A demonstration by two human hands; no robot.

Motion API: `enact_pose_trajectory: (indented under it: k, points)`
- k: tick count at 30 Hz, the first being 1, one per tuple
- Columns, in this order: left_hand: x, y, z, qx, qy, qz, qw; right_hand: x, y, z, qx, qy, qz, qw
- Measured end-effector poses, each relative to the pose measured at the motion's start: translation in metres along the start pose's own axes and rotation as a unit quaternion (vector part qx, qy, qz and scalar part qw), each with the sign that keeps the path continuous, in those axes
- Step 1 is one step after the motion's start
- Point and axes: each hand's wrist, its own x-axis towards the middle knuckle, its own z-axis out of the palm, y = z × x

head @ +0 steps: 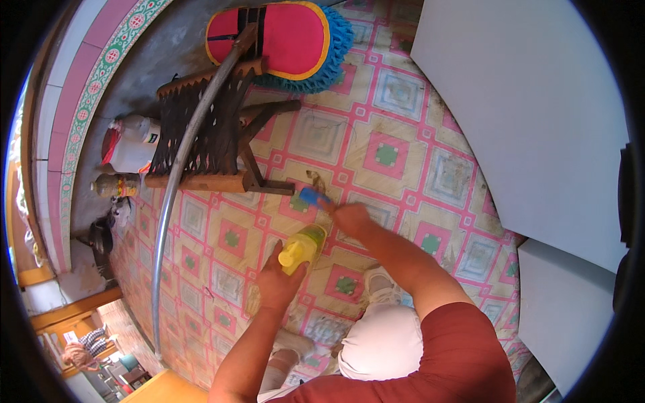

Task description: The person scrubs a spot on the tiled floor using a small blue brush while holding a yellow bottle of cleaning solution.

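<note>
My left hand [283, 274] is closed around a clear plastic bottle [307, 242] with a yellow top and yellow-green contents, low over the patterned floor. To its upper right, my right hand [351, 217] grips the handle of a blue-headed brush [313, 197]; its bristles cannot be made out. Under and just above the blue head lies a small brownish patch or scrap [314, 177] on the floor. The bottle and the blue brush are apart.
A folding stool [201, 136] with dark woven strips stands at upper left, crossed by the metal pole [166, 211] of a pink and blue mop [297, 38]. Plastic bottles [131, 146] stand by the wall. A large pale panel [519, 111] fills the right.
</note>
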Motion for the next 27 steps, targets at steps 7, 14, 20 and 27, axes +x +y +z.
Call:
enact_pose_trajectory:
  k: [7, 14, 20, 27]
  points:
    - [0.002, 0.003, 0.001, -0.009, -0.004, 0.001, 1.000, 0.034, 0.080, -0.063, -0.014, 0.049, 0.260, 0.964]
    - [0.004, 0.005, 0.001, -0.006, -0.004, 0.000, 1.000, 0.015, 0.057, -0.021, 0.048, 0.121, 0.165, 0.978]
    - [0.002, -0.004, 0.006, -0.023, 0.008, 0.004, 1.000, -0.027, 0.020, -0.014, 0.014, -0.006, 0.056, 0.998]
    - [0.002, -0.003, 0.005, -0.049, 0.002, -0.010, 0.999, -0.063, 0.183, -0.075, -0.006, 0.144, 0.435, 0.889]
